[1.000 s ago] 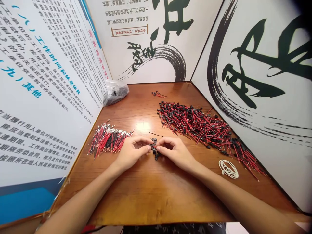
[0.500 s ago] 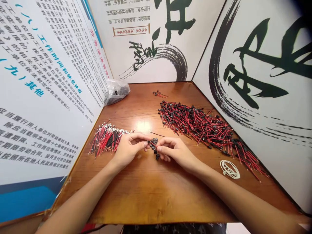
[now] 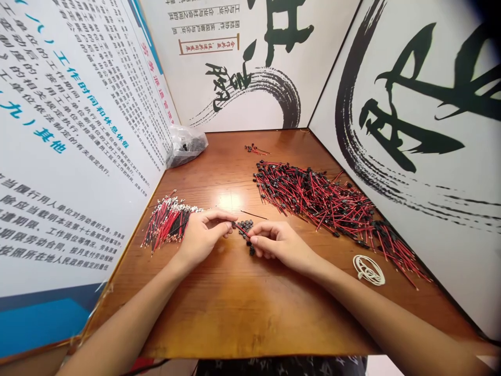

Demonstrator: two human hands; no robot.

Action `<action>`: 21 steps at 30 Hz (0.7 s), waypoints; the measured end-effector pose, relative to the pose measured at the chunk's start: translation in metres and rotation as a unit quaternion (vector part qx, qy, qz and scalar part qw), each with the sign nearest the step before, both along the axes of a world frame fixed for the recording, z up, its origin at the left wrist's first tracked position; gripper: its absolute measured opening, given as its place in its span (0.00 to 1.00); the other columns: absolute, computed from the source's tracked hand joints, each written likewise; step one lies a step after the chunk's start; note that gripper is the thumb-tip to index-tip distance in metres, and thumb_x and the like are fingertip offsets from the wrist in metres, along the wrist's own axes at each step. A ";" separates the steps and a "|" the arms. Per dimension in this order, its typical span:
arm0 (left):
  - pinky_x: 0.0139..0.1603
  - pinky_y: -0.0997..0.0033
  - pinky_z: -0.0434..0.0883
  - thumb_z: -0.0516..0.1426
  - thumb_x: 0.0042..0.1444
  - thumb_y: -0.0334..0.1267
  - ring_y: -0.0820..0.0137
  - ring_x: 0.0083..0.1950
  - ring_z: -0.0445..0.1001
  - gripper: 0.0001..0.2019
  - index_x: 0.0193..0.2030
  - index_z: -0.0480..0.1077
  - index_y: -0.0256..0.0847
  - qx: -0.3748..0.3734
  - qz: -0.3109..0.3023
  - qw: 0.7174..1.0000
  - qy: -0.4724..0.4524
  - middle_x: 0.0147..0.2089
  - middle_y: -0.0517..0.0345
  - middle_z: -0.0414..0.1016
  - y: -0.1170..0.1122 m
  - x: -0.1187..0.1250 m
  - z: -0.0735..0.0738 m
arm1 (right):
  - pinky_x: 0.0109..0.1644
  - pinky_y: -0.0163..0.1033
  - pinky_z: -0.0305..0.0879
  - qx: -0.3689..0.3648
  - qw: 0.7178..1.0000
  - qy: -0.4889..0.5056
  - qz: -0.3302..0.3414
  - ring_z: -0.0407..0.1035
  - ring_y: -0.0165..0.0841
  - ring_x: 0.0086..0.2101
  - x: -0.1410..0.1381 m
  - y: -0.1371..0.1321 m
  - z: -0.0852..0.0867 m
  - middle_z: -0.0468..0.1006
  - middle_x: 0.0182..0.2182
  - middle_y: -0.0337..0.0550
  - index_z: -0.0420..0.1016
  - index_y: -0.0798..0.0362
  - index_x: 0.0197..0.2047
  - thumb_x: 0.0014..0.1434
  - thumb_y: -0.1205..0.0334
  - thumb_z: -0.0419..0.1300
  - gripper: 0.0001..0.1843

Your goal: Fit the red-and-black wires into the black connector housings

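Moved since the earlier frame: a short red wire (image 3: 241, 228) is now taken up between the hands | left grip (image 3: 203, 237): narrow, pinching one end | right grip (image 3: 279, 245): narrow, hold cannot be told | place: just above small black connectors (image 3: 246, 230) on the wooden bench (image 3: 219, 313) | handling: judged light, thin, flexible; best gripped near its end

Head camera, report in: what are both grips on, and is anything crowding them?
Left grip pinching the red wire. Right grip at its far end, hold unclear. Small black plugs between the hands. Wire bundle beside the left hand.
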State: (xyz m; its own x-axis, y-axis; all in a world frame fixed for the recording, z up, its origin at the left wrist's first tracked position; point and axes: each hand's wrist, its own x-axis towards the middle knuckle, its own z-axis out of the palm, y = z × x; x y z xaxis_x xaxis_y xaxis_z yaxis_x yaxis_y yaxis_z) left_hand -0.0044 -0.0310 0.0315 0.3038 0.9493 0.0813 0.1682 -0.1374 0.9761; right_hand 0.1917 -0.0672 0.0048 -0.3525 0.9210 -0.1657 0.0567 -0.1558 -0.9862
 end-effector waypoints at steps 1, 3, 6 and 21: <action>0.30 0.75 0.69 0.60 0.48 0.28 0.74 0.28 0.72 0.06 0.33 0.79 0.35 0.000 0.007 1.000 0.008 0.26 0.57 0.76 0.000 -0.001 0.000 | 0.23 0.33 0.56 -0.002 1.000 -0.001 0.005 0.60 0.26 0.19 0.000 0.000 0.000 0.72 0.19 0.36 0.72 0.56 0.35 0.54 0.53 0.61 0.14; 0.30 0.74 0.68 0.60 0.49 0.29 0.73 0.27 0.71 0.06 0.33 0.79 0.35 -0.001 0.021 1.000 0.023 0.25 0.58 0.75 0.001 -0.002 -0.001 | 0.23 0.33 0.56 -0.004 1.000 0.002 0.015 0.60 0.26 0.19 0.000 0.001 -0.001 0.72 0.20 0.37 0.71 0.56 0.36 0.53 0.53 0.61 0.14; 0.29 0.73 0.66 0.59 0.49 0.30 0.73 0.27 0.70 0.06 0.33 0.78 0.35 -0.006 0.035 0.999 0.034 0.25 0.58 0.74 0.002 -0.003 -0.002 | 0.23 0.33 0.56 -0.008 1.000 0.010 0.025 0.60 0.25 0.18 0.001 0.001 -0.002 0.73 0.21 0.37 0.71 0.56 0.37 0.54 0.53 0.60 0.14; 0.26 0.75 0.62 0.59 0.45 0.29 0.76 0.24 0.64 0.05 0.27 0.77 0.36 -0.023 -0.009 0.999 0.029 0.22 0.61 0.72 0.001 -0.002 0.004 | 0.21 0.32 0.48 -0.024 0.999 0.003 -0.040 0.56 0.24 0.17 0.011 0.005 0.005 0.68 0.17 0.34 0.73 0.56 0.32 0.51 0.58 0.62 0.09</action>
